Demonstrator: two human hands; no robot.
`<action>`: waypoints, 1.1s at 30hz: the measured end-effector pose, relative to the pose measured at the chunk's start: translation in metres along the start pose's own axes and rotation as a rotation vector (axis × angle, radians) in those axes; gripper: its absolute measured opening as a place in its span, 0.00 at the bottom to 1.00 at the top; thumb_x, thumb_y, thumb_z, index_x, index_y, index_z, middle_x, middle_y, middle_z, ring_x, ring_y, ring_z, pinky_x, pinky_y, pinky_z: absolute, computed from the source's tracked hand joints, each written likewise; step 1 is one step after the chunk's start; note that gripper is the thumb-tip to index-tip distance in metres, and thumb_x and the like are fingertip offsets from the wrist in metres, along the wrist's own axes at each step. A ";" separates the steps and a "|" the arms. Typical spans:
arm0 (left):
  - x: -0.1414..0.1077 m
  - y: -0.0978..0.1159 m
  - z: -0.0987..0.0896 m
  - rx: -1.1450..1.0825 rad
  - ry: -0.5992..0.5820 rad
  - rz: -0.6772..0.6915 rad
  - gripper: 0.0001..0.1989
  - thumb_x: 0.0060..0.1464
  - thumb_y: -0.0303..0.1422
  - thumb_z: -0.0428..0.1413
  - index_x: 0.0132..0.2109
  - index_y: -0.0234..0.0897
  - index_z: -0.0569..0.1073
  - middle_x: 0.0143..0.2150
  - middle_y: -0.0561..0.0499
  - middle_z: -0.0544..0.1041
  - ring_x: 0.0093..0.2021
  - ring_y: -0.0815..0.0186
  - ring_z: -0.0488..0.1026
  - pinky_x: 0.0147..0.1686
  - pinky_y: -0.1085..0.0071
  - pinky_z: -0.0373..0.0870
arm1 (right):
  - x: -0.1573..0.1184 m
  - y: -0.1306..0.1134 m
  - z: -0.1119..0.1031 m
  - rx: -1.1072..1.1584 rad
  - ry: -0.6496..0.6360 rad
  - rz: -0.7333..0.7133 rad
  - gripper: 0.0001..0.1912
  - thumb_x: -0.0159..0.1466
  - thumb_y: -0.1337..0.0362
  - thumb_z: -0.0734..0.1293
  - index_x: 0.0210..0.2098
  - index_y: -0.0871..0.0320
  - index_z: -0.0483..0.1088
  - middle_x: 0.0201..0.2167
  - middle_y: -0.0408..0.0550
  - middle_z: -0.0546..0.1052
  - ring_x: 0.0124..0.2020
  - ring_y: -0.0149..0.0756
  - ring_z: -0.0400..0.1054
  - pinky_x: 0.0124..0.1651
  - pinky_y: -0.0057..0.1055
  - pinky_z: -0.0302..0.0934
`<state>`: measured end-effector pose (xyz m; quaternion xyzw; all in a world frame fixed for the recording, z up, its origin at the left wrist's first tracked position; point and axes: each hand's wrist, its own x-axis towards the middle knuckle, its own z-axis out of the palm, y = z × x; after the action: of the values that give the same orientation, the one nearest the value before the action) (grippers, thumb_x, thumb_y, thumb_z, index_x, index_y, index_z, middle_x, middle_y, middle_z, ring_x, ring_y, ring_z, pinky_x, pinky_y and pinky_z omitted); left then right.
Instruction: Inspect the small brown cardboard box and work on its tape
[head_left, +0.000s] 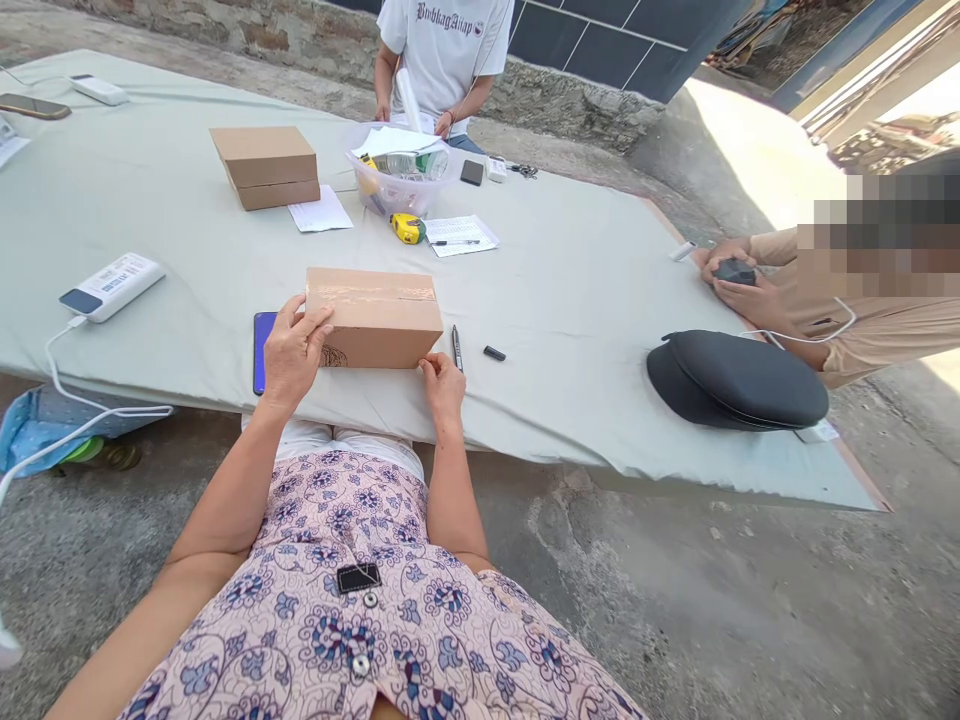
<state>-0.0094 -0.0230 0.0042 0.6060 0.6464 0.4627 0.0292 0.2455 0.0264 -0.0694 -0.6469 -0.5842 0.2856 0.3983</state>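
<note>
Cardboard box [382, 302] on the cloth-covered bench [562, 270], near its front edge, directly before the person. Long axis: left to right, roughly along that edge; a taped seam runs lengthwise across the top, and one long side faces the person. Left hand [291, 350]: grip part-open, bent around the box's left end and holding it, fingertips on the top. Right hand [443, 386]: grip nearly closed, fingertips at the lower right corner; from here I cannot tell whether they pinch the cardboard or merely touch it. Hidden: the far side and underside; the near face's left end, behind the left hand, beside a dark printed mark [334, 356] too small to read; part of a phone [259, 350], behind the same hand. A pen [457, 348] lies just right of the box.
</note>
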 end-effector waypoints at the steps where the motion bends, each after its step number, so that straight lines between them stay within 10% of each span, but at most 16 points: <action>1: 0.000 0.000 0.000 0.004 0.002 -0.002 0.20 0.67 0.47 0.53 0.55 0.43 0.81 0.66 0.43 0.73 0.56 0.56 0.77 0.60 0.58 0.74 | 0.000 -0.001 -0.001 -0.013 -0.006 0.001 0.12 0.62 0.58 0.64 0.38 0.55 0.77 0.38 0.51 0.85 0.41 0.45 0.77 0.49 0.39 0.67; 8: -0.002 0.002 0.001 0.019 -0.018 -0.001 0.17 0.67 0.43 0.54 0.56 0.44 0.81 0.67 0.43 0.71 0.56 0.55 0.77 0.57 0.58 0.77 | -0.013 -0.025 -0.005 -0.016 0.033 -0.093 0.22 0.68 0.57 0.58 0.54 0.58 0.74 0.52 0.57 0.82 0.52 0.48 0.76 0.57 0.44 0.68; 14: -0.001 0.002 0.003 0.054 -0.003 0.008 0.16 0.66 0.39 0.55 0.56 0.44 0.81 0.67 0.42 0.71 0.55 0.56 0.78 0.57 0.58 0.76 | -0.028 -0.038 0.013 0.069 0.122 -0.255 0.40 0.69 0.52 0.61 0.75 0.59 0.46 0.74 0.63 0.59 0.73 0.50 0.58 0.71 0.52 0.60; 26: -0.002 -0.001 0.006 0.068 -0.002 0.039 0.15 0.66 0.39 0.56 0.54 0.43 0.81 0.66 0.42 0.72 0.54 0.56 0.79 0.57 0.57 0.75 | -0.032 -0.045 0.014 0.027 0.165 -0.369 0.38 0.70 0.53 0.61 0.75 0.50 0.45 0.75 0.59 0.55 0.77 0.50 0.49 0.74 0.57 0.54; 33: -0.002 0.000 0.007 0.062 -0.004 0.027 0.15 0.65 0.39 0.55 0.54 0.42 0.81 0.66 0.41 0.71 0.55 0.54 0.78 0.56 0.57 0.76 | -0.029 -0.048 0.001 0.104 0.166 -0.308 0.35 0.69 0.49 0.62 0.72 0.52 0.53 0.67 0.61 0.66 0.66 0.49 0.66 0.66 0.53 0.64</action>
<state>-0.0051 -0.0214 -0.0011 0.6162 0.6520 0.4417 0.0055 0.2145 -0.0023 -0.0325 -0.5499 -0.6259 0.1966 0.5170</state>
